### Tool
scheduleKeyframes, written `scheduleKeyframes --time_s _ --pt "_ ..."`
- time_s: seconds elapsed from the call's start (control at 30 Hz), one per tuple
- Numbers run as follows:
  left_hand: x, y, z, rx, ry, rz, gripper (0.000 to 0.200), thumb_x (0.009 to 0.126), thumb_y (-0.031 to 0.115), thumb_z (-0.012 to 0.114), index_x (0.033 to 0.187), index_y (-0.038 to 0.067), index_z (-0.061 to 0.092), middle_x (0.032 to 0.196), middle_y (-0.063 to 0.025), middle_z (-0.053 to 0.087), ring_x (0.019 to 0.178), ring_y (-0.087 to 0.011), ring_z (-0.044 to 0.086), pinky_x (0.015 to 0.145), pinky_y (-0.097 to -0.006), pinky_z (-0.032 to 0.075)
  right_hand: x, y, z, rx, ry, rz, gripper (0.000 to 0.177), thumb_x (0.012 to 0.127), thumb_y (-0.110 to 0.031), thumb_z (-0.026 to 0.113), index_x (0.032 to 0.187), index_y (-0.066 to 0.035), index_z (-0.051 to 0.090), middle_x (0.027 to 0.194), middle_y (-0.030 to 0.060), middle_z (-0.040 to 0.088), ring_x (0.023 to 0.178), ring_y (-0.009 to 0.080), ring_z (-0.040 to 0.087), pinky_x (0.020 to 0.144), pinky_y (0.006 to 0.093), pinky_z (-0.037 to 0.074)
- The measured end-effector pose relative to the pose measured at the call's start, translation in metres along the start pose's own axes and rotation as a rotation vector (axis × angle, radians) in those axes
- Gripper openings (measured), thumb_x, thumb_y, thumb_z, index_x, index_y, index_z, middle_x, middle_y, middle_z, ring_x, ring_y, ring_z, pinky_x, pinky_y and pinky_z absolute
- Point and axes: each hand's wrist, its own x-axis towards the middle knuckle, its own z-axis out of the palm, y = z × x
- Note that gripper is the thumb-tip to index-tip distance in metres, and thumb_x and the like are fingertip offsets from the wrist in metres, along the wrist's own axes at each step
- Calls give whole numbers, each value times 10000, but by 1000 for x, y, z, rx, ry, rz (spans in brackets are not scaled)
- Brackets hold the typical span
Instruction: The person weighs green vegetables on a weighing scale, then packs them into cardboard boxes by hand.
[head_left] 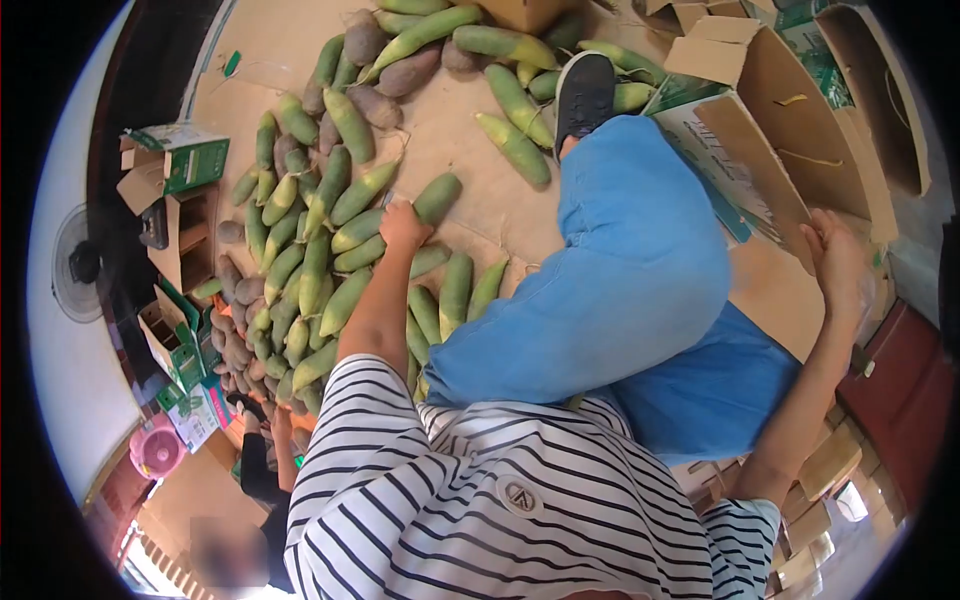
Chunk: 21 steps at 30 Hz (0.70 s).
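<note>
At the pile's right edge: grasping one green radish (438,197) by its lower end with left hand (404,226); angled up and right, just beside other green radishes (350,125).
By the open carton (745,140): with right hand (838,262) at the near rim, half-curled; clasp or mere touch not discernible.
Left of the radishes: heaped with brown tubers (235,345).
Lower left: near pink fan (157,447), with co-worker (265,480) alongside, partly blurred.

my black-striped white shirt (600,520), my blue trousers (640,270), my black shoe (583,95), green vegetables (350,125) paling to yellow-green, brown roots (410,72), pink fan (158,446)
</note>
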Motion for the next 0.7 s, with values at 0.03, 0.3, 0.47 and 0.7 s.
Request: scheduleKeyframes --time_s 0.03,0.3,0.47,0.7 --pt "-5 8 -3 42 8 3 564 622 301 762 1076 72 517 1164 -166 449 1081 -329 488 851 -418 462 -1 0 0 -17 52 -24 150 800 -130 589 933 -62 580 871 158 564 831 355 559 689 423 439" --pt "-21 16 16 -117 155 319 561 607 284 765 1037 44 498 1000 -179 537 949 -348 549 804 -417 474 1 -3 -4 -30 -4 72 123 756 -144 618 817 -59 553 823 132 537 838 340 537 692 429 433" --pt "-38 77 -41 -632 373 549 643 607 245 771 1120 -29 498 1001 -207 555 910 -333 553 803 -379 456 -3 1 -1 -85 -23 101 99 723 -140 644 773 -70 594 822 80 555 847 282 536 720 386 459" --pt "-139 225 -252 -1455 436 1084 408 744 -28 695 1093 -10 485 1055 -83 556 938 -161 548 848 -299 440 -8 5 16 -37 90 77 98 731 -113 628 806 -57 597 810 87 555 843 271 549 709 376 471"
